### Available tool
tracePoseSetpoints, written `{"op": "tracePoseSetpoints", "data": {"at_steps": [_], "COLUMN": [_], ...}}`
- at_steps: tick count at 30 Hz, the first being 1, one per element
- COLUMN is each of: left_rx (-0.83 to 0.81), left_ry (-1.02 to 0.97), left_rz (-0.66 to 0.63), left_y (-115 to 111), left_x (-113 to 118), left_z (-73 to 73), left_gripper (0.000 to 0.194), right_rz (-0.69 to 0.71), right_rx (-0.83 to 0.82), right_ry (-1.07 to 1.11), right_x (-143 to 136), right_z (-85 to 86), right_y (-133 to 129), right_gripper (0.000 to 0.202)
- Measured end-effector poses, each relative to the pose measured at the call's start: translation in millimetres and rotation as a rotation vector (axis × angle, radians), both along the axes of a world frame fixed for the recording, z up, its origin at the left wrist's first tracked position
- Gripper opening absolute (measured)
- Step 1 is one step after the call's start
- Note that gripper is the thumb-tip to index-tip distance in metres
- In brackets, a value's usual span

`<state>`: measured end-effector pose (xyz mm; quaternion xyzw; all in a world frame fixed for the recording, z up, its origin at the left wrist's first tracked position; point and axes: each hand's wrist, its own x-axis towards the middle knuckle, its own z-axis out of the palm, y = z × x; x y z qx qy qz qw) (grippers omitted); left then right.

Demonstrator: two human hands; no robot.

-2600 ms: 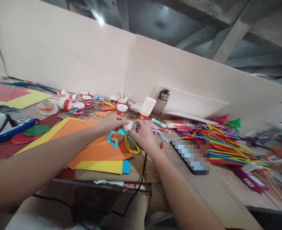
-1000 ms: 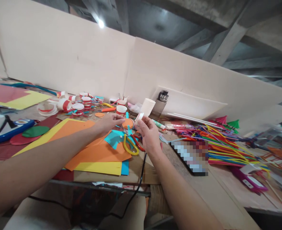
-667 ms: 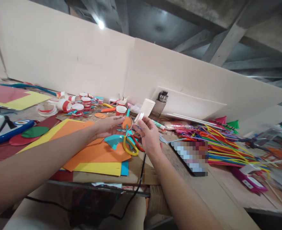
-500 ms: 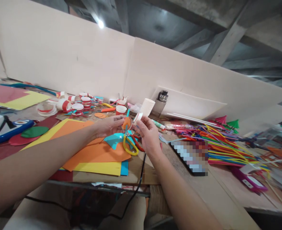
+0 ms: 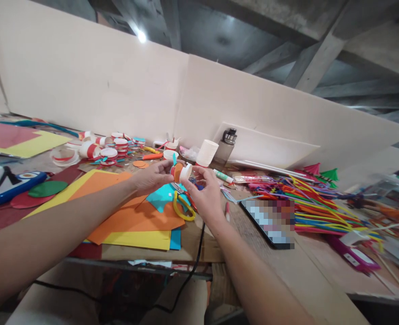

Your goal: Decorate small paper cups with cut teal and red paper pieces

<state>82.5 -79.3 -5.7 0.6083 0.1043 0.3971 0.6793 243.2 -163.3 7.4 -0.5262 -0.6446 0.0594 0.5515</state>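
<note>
Shift: white cup piece [image 5: 187, 169] has come left, right beside the orange disc [image 5: 178, 172], which has turned from face-on to slanted.
Turquoise strip [image 5: 174, 159]: long axis near upright, tip up above the disc.
Left hand [image 5: 155, 175]: pinching the disc at its fingertips.
Right hand [image 5: 205, 189]: holding the cup piece, left of its fingers.

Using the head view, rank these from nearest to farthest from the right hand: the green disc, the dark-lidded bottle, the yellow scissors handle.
Measured from the right hand:
1. Yellow scissors handle: just left of the hand, slightly nearer the wearer.
2. Dark-lidded bottle: behind the hand, slightly right, near the wall panel.
3. Green disc: far left, beyond the left forearm.
</note>
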Motion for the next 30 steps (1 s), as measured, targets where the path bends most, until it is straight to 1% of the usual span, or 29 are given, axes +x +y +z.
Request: {"op": "tracePoseSetpoints", "data": {"at_steps": [4, 12, 22, 30], "left_rx": [0.041, 0.097, 0.051, 0.066], "left_ry": [0.025, 0.032, 0.012, 0.049], "left_rz": [0.011, 0.011, -0.037, -0.023], "left_y": [1, 5, 9, 10], "left_x": [0, -1, -3, -4], "left_z": [0.0, -2.3, -6.8, -7.3], "left_gripper": [0.068, 0.068, 0.076, 0.073], "right_rz": [-0.022, -0.017, -0.006, -0.014], "right_rx": [0.024, 0.062, 0.096, 0.105], "right_ry": [-0.058, -0.122, -0.160, -0.186], "right_x": [1, 1, 2, 2], "right_z": [-0.7, -2.6, -4.6, -5.6], "right_y": [0, 0, 2, 2], "right_gripper": [0.036, 0.035, 0.036, 0.034]}}
